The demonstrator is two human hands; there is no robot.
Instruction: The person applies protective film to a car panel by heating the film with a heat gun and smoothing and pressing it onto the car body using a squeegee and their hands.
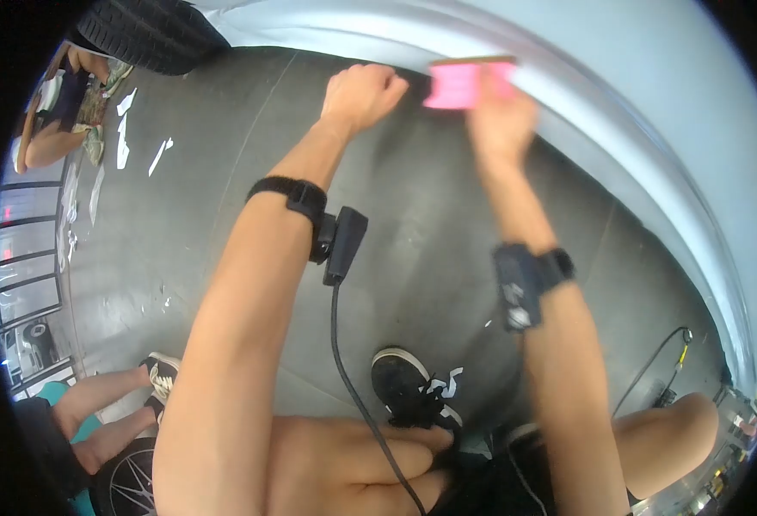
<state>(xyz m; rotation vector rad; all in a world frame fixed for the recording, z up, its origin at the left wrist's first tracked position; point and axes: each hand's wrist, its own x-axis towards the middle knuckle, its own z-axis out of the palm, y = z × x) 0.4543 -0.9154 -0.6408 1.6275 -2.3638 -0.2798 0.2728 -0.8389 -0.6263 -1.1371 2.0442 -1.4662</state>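
My right hand (503, 125), a little blurred, grips a pink squeegee (452, 86) with a brown strip along its top edge. The squeegee is at the lower edge of a pale, glossy car body panel (602, 69). To its left, my left hand (363, 96) is closed in a fist just below the panel's white lower edge (327, 33). What its fingers hold, if anything, is hidden. Each forearm wears a black strap with a small device: the left device (344, 245) has a cable, and the right device (516, 288) sits near the wrist.
A black tire (150, 34) stands at the upper left. White scraps (123, 142) lie on the grey floor (198, 232). Other people's legs (99, 421) show at the left edges. My black shoe (400, 383) is below, with white scraps beside it. A dark cable (654, 353) lies at right.
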